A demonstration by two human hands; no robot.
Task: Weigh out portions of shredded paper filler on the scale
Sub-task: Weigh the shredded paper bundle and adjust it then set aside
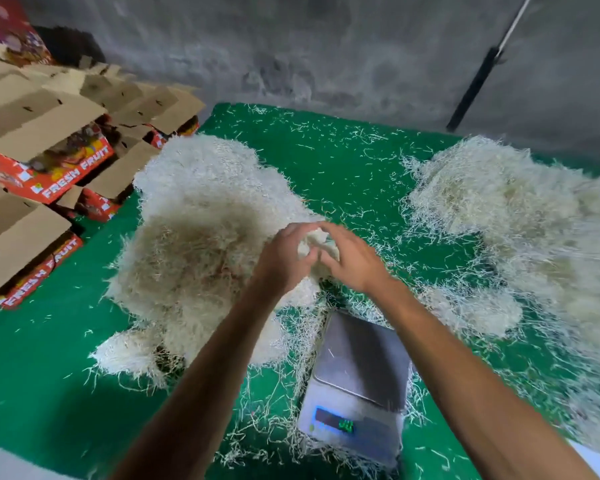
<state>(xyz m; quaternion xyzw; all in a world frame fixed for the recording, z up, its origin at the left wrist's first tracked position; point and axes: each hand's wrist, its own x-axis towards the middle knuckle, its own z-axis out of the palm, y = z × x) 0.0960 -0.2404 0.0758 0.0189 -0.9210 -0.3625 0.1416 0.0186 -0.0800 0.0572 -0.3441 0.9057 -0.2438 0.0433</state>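
Observation:
Both my hands meet above the green mat, just beyond the scale. My left hand [284, 258] and my right hand [352, 259] grip one small wad of shredded paper filler [314, 242] between them. The grey digital scale [355, 382] lies below my right forearm, its steel platform bare and its display lit. A big heap of pale filler [194, 244] spreads to the left of my hands. Another big heap [520, 216] lies at the right.
Open cardboard fruit boxes [45, 161] with red printed sides are stacked at the left. The green mat [343, 161] is strewn with loose paper strands. A grey concrete wall rises behind, with a dark pole [475, 88] leaning on it.

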